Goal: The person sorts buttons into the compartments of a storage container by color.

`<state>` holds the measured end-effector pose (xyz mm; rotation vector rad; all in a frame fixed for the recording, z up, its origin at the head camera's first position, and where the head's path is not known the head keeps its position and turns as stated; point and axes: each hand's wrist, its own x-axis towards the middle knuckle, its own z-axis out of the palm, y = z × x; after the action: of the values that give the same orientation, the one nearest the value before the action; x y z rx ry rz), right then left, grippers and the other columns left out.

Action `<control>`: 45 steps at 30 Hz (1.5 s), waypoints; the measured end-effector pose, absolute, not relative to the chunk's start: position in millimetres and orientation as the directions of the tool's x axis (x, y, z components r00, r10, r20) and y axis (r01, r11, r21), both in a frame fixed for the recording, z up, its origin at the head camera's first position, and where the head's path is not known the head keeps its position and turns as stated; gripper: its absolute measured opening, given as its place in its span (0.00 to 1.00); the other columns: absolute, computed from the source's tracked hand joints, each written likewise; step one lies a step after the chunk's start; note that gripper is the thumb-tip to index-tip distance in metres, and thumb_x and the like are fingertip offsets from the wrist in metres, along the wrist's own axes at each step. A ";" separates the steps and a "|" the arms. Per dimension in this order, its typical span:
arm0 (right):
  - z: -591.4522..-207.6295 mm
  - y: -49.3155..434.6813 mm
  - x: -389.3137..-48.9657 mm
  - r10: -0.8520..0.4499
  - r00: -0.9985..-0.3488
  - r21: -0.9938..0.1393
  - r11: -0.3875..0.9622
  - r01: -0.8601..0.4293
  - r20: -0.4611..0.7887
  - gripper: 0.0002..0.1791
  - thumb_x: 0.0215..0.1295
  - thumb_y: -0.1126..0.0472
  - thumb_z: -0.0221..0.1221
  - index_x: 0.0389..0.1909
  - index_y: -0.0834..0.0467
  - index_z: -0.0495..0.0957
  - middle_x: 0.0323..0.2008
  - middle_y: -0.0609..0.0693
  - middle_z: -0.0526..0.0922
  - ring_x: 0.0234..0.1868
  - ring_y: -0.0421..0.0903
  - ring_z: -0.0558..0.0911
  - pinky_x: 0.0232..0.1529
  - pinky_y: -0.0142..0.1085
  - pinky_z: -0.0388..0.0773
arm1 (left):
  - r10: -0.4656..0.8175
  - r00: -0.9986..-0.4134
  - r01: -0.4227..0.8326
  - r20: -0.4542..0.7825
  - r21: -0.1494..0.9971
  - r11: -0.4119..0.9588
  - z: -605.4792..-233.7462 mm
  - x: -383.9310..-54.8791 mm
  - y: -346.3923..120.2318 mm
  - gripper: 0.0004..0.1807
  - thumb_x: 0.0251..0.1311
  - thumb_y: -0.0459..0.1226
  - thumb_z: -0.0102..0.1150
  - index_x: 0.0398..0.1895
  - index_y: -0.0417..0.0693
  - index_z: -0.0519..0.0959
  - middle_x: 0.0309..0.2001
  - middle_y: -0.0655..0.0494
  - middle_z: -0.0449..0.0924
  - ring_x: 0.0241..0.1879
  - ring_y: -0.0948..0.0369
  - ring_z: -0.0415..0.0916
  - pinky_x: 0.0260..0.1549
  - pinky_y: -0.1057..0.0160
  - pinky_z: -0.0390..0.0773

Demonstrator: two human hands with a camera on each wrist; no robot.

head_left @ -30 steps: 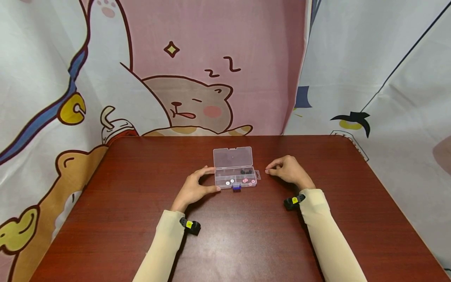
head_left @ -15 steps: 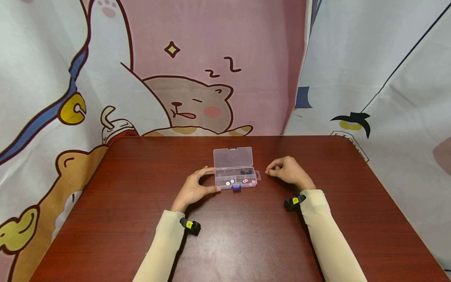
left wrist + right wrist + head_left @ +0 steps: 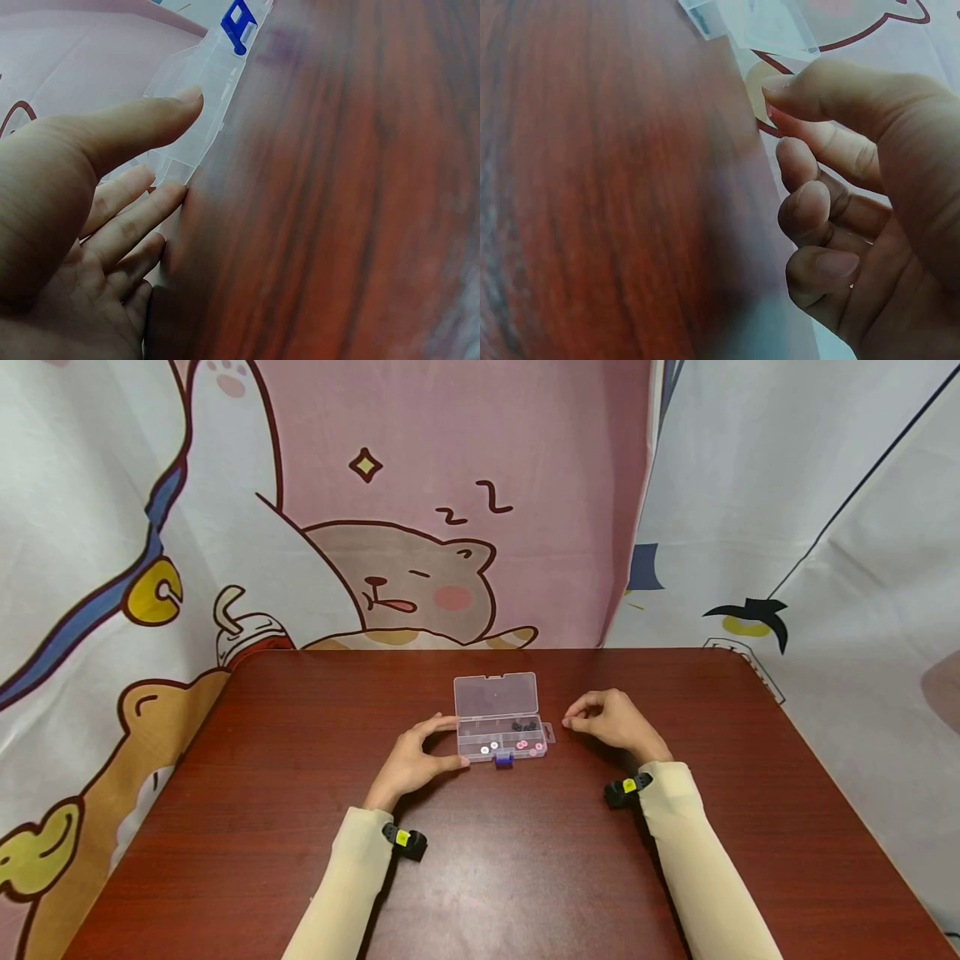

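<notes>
A clear plastic compartment box (image 3: 480,739) stands on the table with its lid (image 3: 496,695) raised toward the back and a blue latch (image 3: 504,761) at the front. White beads (image 3: 485,750), pink beads (image 3: 538,747) and dark pieces (image 3: 525,726) lie in separate compartments. My left hand (image 3: 411,762) holds the box's left end, thumb at the front corner and index finger at the rear. Just off the box's right end, my right hand (image 3: 615,722) hovers with curled fingers, thumb near index fingertip. A tiny pinkish spot shows there in the right wrist view; I cannot tell whether it is a held piece.
The brown wooden table (image 3: 510,877) reaches back to a cartoon-printed curtain (image 3: 570,510). A hanging tab (image 3: 550,732) sticks out from the box's right end, toward my right hand. Dark wrist cameras (image 3: 406,841) sit on both wrists.
</notes>
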<state>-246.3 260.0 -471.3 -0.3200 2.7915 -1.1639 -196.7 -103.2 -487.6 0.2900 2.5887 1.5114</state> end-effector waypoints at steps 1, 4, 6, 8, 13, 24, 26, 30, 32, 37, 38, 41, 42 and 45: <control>-470.6 259.7 -246.2 -0.236 -0.972 -0.713 0.682 -0.162 -0.005 0.03 0.61 0.57 0.72 0.33 0.50 0.88 0.31 0.47 0.86 0.33 0.46 0.79 0.35 0.33 0.78 | 0.230 -0.973 0.098 -0.017 0.872 0.479 -487.6 -196.7 -103.2 0.36 0.48 0.44 0.82 0.64 0.60 0.80 0.75 0.48 0.68 0.79 0.52 0.59 0.77 0.45 0.58; -467.9 258.4 -245.5 -0.243 -0.970 -0.727 0.665 -0.172 0.007 0.03 0.61 0.57 0.72 0.33 0.50 0.88 0.31 0.48 0.86 0.32 0.47 0.79 0.34 0.33 0.78 | 0.232 -0.973 0.098 -0.017 0.874 0.476 -487.7 -196.9 -103.1 0.36 0.48 0.44 0.82 0.64 0.60 0.80 0.75 0.48 0.68 0.79 0.52 0.59 0.77 0.45 0.58; -465.3 257.3 -244.7 -0.245 -0.969 -0.733 0.657 -0.175 0.011 0.03 0.61 0.57 0.72 0.33 0.49 0.88 0.31 0.48 0.86 0.32 0.47 0.79 0.33 0.33 0.78 | 0.233 -0.972 0.099 -0.017 0.875 0.474 -487.9 -197.0 -103.2 0.36 0.48 0.44 0.82 0.64 0.59 0.80 0.75 0.48 0.68 0.79 0.52 0.59 0.77 0.45 0.58; -462.6 256.0 -244.0 -0.246 -0.969 -0.739 0.651 -0.176 0.014 0.03 0.61 0.57 0.72 0.34 0.49 0.87 0.31 0.48 0.86 0.32 0.47 0.79 0.33 0.34 0.78 | 0.231 -0.973 0.097 -0.018 0.874 0.476 -488.2 -197.1 -103.3 0.36 0.48 0.44 0.82 0.64 0.60 0.80 0.75 0.49 0.68 0.79 0.52 0.59 0.77 0.45 0.58; -456.9 253.1 -242.5 -0.252 -0.968 -0.748 0.639 -0.179 0.016 0.04 0.61 0.56 0.72 0.34 0.48 0.87 0.32 0.48 0.86 0.34 0.48 0.78 0.34 0.35 0.78 | 0.229 -0.973 0.092 -0.024 0.871 0.482 -488.8 -197.0 -103.4 0.36 0.48 0.45 0.82 0.64 0.60 0.80 0.76 0.48 0.66 0.79 0.50 0.59 0.76 0.43 0.59; -446.5 244.2 -239.3 -0.368 -0.929 -0.742 0.610 -0.279 0.046 0.04 0.60 0.54 0.73 0.35 0.44 0.88 0.33 0.45 0.85 0.34 0.48 0.76 0.31 0.33 0.73 | 0.232 -0.972 0.096 -0.021 0.872 0.481 -488.3 -197.5 -103.5 0.36 0.48 0.44 0.81 0.65 0.59 0.80 0.76 0.48 0.67 0.79 0.52 0.59 0.77 0.46 0.58; -444.5 242.6 -238.5 -0.378 -0.924 -0.740 0.605 -0.293 0.057 0.04 0.60 0.55 0.73 0.35 0.44 0.88 0.33 0.45 0.85 0.34 0.48 0.76 0.31 0.33 0.73 | 0.233 -0.972 0.096 -0.023 0.870 0.484 -488.3 -197.4 -103.6 0.36 0.48 0.44 0.81 0.65 0.59 0.79 0.76 0.49 0.67 0.79 0.52 0.59 0.77 0.46 0.57; -439.6 238.8 -236.1 -0.398 -0.914 -0.744 0.589 -0.316 0.073 0.04 0.61 0.55 0.73 0.35 0.44 0.88 0.32 0.45 0.84 0.34 0.48 0.77 0.32 0.33 0.74 | 0.233 -0.972 0.094 -0.025 0.870 0.484 -488.7 -197.4 -103.8 0.36 0.48 0.44 0.81 0.65 0.60 0.79 0.76 0.49 0.67 0.79 0.52 0.59 0.77 0.46 0.57; -437.1 236.6 -234.7 -0.408 -0.909 -0.746 0.581 -0.325 0.078 0.04 0.61 0.56 0.73 0.34 0.44 0.88 0.32 0.44 0.84 0.34 0.48 0.77 0.32 0.34 0.75 | 0.232 -0.972 0.093 -0.025 0.870 0.484 -488.6 -197.3 -103.7 0.36 0.48 0.44 0.81 0.65 0.60 0.80 0.76 0.49 0.67 0.79 0.52 0.59 0.77 0.46 0.57; -432.6 231.4 -231.8 -0.432 -0.898 -0.750 0.566 -0.341 0.082 0.05 0.61 0.58 0.72 0.35 0.44 0.87 0.32 0.43 0.85 0.33 0.48 0.77 0.31 0.34 0.75 | 0.232 -0.972 0.093 -0.025 0.869 0.485 -487.9 -197.2 -103.2 0.36 0.48 0.44 0.81 0.64 0.59 0.80 0.76 0.49 0.67 0.79 0.52 0.59 0.77 0.46 0.57; -432.0 230.2 -231.3 -0.436 -0.896 -0.752 0.563 -0.344 0.083 0.05 0.61 0.59 0.72 0.35 0.44 0.87 0.32 0.43 0.85 0.33 0.48 0.77 0.30 0.34 0.75 | 0.232 -0.972 0.093 -0.025 0.869 0.486 -487.9 -197.1 -103.1 0.36 0.48 0.44 0.81 0.64 0.59 0.80 0.76 0.49 0.67 0.79 0.52 0.59 0.77 0.46 0.57; -430.3 225.9 -230.4 -0.449 -0.888 -0.749 0.552 -0.366 0.102 0.06 0.61 0.60 0.72 0.34 0.44 0.87 0.31 0.43 0.85 0.32 0.46 0.77 0.28 0.33 0.75 | 0.234 -0.972 0.095 -0.024 0.870 0.485 -488.1 -197.2 -103.0 0.36 0.48 0.44 0.81 0.65 0.59 0.80 0.76 0.49 0.67 0.79 0.52 0.58 0.77 0.45 0.58; -429.7 224.3 -230.1 -0.455 -0.883 -0.750 0.545 -0.376 0.112 0.06 0.60 0.60 0.72 0.34 0.44 0.87 0.31 0.43 0.85 0.31 0.46 0.77 0.28 0.33 0.75 | 0.233 -0.972 0.095 -0.024 0.870 0.484 -488.1 -197.1 -103.1 0.36 0.48 0.44 0.81 0.65 0.59 0.80 0.76 0.49 0.67 0.79 0.52 0.59 0.77 0.45 0.58; -428.2 219.9 -229.0 -0.475 -0.869 -0.752 0.521 -0.403 0.137 0.07 0.60 0.61 0.72 0.35 0.45 0.87 0.30 0.43 0.85 0.30 0.44 0.77 0.27 0.33 0.75 | 0.235 -0.972 0.098 -0.021 0.870 0.484 -488.4 -197.1 -103.3 0.36 0.49 0.45 0.81 0.65 0.59 0.80 0.76 0.49 0.67 0.79 0.51 0.59 0.77 0.44 0.58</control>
<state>-229.0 219.9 -428.2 -0.7717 2.6638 -1.2831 -197.1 -103.3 -488.4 0.2921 2.5854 1.5022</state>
